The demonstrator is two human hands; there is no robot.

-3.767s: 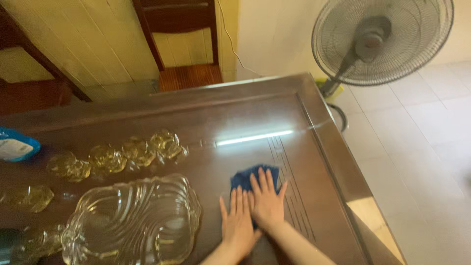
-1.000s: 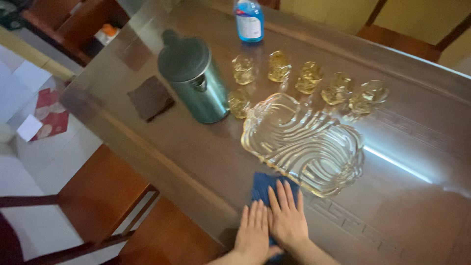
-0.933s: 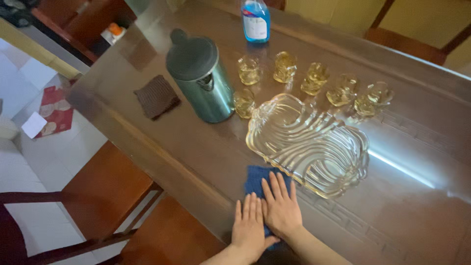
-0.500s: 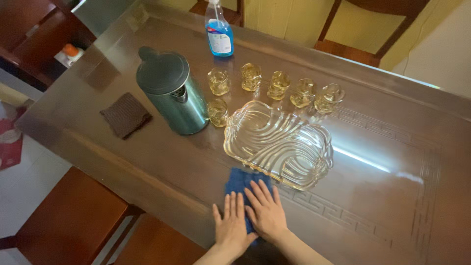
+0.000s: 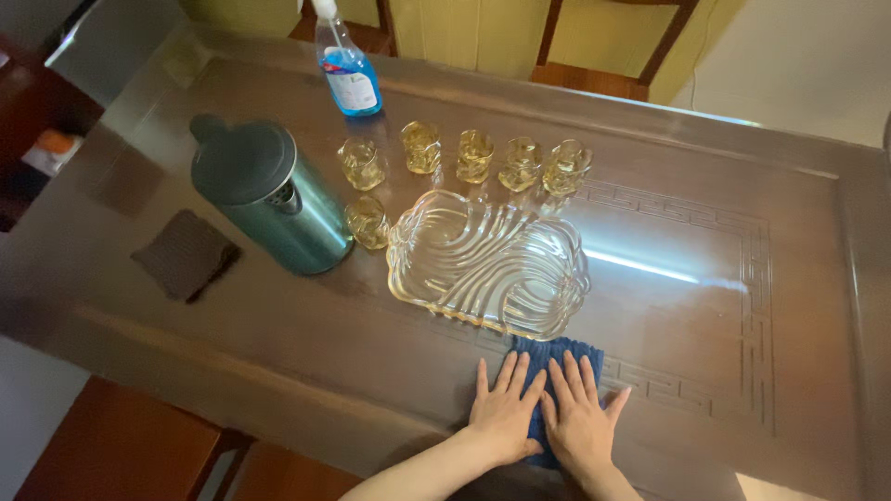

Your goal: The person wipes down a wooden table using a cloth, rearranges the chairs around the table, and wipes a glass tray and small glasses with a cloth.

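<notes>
Both hands, left (image 5: 502,416) & right (image 5: 577,423), are spread flat on blue cloth (image 5: 555,364) w/ full-palm pressure, just beside glass tray (image 5: 488,263).

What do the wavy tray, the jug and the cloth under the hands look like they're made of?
Clear wavy-ribbed tray: looks like pressed glass, glossy and see-through. Green cylindrical jug: seemingly metal body with a soft sheen, dark matte lid, probably plastic. Dark blue cloth under the left hand and right hand: soft ribbed fabric, possibly microfibre.

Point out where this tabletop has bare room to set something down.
Bare: right of the glass tray up to the table's edge, and between the dark cloth and both hands. Crowded: jug, six glasses, spray bottle.
</notes>
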